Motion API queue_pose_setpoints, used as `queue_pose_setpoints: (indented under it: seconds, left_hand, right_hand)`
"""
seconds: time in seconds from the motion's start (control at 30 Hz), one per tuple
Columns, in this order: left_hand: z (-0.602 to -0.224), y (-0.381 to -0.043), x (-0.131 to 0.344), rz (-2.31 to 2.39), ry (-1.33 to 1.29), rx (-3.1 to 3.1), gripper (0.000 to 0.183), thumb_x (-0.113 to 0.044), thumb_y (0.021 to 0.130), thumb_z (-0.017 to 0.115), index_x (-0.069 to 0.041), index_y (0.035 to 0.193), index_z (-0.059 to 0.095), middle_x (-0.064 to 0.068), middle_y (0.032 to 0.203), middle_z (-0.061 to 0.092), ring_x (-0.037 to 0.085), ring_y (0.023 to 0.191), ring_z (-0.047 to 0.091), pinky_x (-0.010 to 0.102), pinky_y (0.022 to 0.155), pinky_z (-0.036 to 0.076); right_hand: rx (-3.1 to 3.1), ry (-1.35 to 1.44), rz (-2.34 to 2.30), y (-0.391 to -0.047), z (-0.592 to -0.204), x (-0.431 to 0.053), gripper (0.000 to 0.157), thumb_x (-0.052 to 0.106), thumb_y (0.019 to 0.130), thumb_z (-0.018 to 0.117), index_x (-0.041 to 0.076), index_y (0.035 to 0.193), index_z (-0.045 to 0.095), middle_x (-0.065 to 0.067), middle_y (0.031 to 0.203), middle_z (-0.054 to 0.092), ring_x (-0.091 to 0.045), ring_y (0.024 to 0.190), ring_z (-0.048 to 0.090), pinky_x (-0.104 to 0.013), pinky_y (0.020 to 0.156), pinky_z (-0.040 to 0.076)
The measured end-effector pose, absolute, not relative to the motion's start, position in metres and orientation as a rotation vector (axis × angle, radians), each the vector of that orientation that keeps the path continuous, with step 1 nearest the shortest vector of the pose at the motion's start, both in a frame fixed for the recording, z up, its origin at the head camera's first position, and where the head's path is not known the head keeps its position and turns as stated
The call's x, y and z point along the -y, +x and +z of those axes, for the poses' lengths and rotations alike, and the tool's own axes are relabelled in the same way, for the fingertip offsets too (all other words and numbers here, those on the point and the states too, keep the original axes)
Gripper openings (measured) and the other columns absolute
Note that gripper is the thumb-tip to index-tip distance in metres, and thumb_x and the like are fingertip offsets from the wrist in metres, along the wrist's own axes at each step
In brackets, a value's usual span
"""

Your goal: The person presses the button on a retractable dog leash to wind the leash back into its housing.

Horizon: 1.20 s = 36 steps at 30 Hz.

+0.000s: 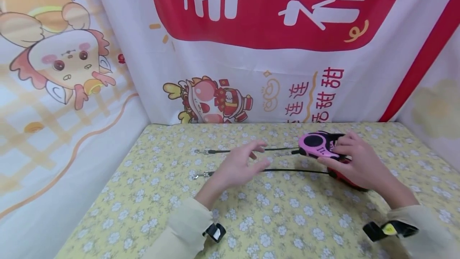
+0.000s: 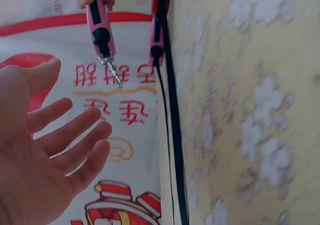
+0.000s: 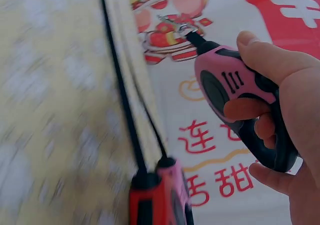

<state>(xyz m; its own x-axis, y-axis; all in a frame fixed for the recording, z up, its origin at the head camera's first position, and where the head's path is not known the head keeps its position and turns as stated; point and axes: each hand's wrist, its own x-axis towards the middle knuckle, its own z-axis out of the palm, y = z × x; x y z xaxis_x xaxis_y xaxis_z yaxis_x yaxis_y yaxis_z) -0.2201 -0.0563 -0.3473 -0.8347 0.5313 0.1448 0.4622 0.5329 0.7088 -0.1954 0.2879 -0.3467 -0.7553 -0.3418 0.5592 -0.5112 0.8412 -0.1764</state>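
My right hand [image 1: 363, 167] grips the black handle of a pink-and-black retractable dog leash [image 3: 210, 75], raised above the table. A metal clip [image 2: 114, 72] sticks out from its nose. Beside it on the table lies a red retractable leash [image 3: 145, 202], partly covered by my right hand in the head view. A second pink leash [image 3: 172, 177] rests alongside the red one. Their black cords run left across the cloth, ending in metal clips [image 1: 195, 176]. My left hand [image 1: 237, 167] hovers over the cords with fingers spread and relaxed, holding nothing.
Yellow flowered cloth [image 1: 273, 227] covers the table. A white cloth backdrop with red print [image 1: 266, 31] hangs along the back edge, and another printed cloth [image 1: 122, 71] hangs on the left. Black straps [image 1: 389, 229] circle both wrists.
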Motion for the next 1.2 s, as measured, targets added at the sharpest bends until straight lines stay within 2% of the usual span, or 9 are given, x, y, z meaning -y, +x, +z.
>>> queue_pose_setpoints:
  seconds: [0.07,0.17,0.3,0.4,0.6,0.73,0.97,1.1,1.2]
  left_hand:
    - [-0.350,-0.216,0.050,1.111,0.922,-2.655,0.058,-0.048,0.106,0.061,-0.031,0.160,0.044,-0.001,0.155,0.059,0.026,0.136,0.060,0.046,0.107,0.054]
    - [-0.354,-0.210,0.042,0.969,1.014,-2.642,0.068,-0.053,0.105,0.060,-0.032,0.164,0.035,-0.004,0.165,0.048,0.024,0.148,0.052,0.047,0.120,0.046]
    - [-0.358,-0.201,0.032,0.827,1.114,-2.589,0.077,-0.057,0.104,0.060,-0.032,0.168,0.025,-0.007,0.173,0.034,0.020,0.159,0.038,0.047,0.130,0.032]
    - [-0.360,-0.195,0.027,0.753,1.160,-2.539,0.081,-0.060,0.103,0.059,-0.035,0.169,0.020,-0.008,0.175,0.030,0.017,0.161,0.034,0.046,0.130,0.031]
    - [-0.364,-0.189,0.017,0.649,1.290,-2.439,0.081,-0.062,0.105,0.054,-0.036,0.170,0.014,-0.011,0.174,0.030,0.012,0.159,0.036,0.038,0.129,0.034]
    - [-0.366,-0.188,0.013,0.589,1.330,-2.371,0.081,-0.064,0.105,0.051,-0.037,0.170,0.011,-0.010,0.175,0.026,0.012,0.161,0.031,0.040,0.130,0.031]
    - [-0.366,-0.185,0.007,0.457,1.356,-2.332,0.081,-0.068,0.105,0.045,-0.040,0.170,0.005,-0.014,0.177,0.018,0.009,0.163,0.024,0.044,0.132,0.025]
    - [-0.367,-0.188,0.011,0.498,1.404,-2.342,0.076,-0.063,0.108,0.044,-0.037,0.170,0.010,-0.012,0.177,0.019,0.010,0.163,0.024,0.040,0.133,0.024]
    - [-0.367,-0.191,0.020,0.582,1.424,-2.406,0.069,-0.059,0.109,0.046,-0.033,0.169,0.022,-0.010,0.176,0.027,0.012,0.162,0.029,0.038,0.132,0.028]
  right_hand:
    - [2.502,0.648,0.438,-0.187,-0.350,-0.295,0.024,0.028,0.078,0.095,0.023,0.072,0.072,0.013,0.075,0.051,-0.004,0.083,0.036,-0.025,0.070,0.031]
    - [2.538,0.648,0.450,-0.172,-0.356,-0.306,0.023,0.029,0.076,0.096,0.026,0.074,0.074,0.016,0.077,0.053,-0.001,0.083,0.034,-0.023,0.067,0.030]
    - [2.675,0.568,0.466,-0.148,-0.365,-0.321,0.022,0.034,0.076,0.095,0.019,0.083,0.082,0.011,0.087,0.061,-0.001,0.086,0.039,-0.023,0.065,0.035]
    - [2.813,0.469,0.446,-0.133,-0.372,-0.330,0.028,0.039,0.078,0.093,0.016,0.090,0.085,0.006,0.093,0.065,-0.004,0.089,0.045,-0.025,0.065,0.042]
    - [2.997,0.352,0.352,-0.110,-0.385,-0.353,0.023,0.049,0.083,0.088,0.028,0.082,0.079,0.009,0.086,0.057,0.001,0.082,0.037,-0.024,0.064,0.036]
    - [3.058,0.346,0.284,-0.104,-0.393,-0.364,0.032,0.053,0.082,0.087,0.022,0.088,0.083,0.007,0.093,0.065,0.004,0.084,0.040,-0.023,0.064,0.042]
    - [3.063,0.491,0.232,-0.098,-0.408,-0.374,0.024,0.055,0.080,0.088,0.034,0.081,0.076,0.016,0.091,0.057,0.006,0.085,0.038,-0.023,0.065,0.042]
    - [3.124,0.558,0.174,-0.102,-0.407,-0.380,0.026,0.060,0.082,0.085,0.036,0.091,0.078,0.021,0.098,0.062,0.009,0.087,0.044,-0.023,0.068,0.048]
    - [3.135,0.488,0.197,-0.105,-0.400,-0.381,0.024,0.059,0.082,0.084,0.038,0.091,0.076,0.019,0.096,0.063,0.010,0.086,0.048,-0.023,0.068,0.050]
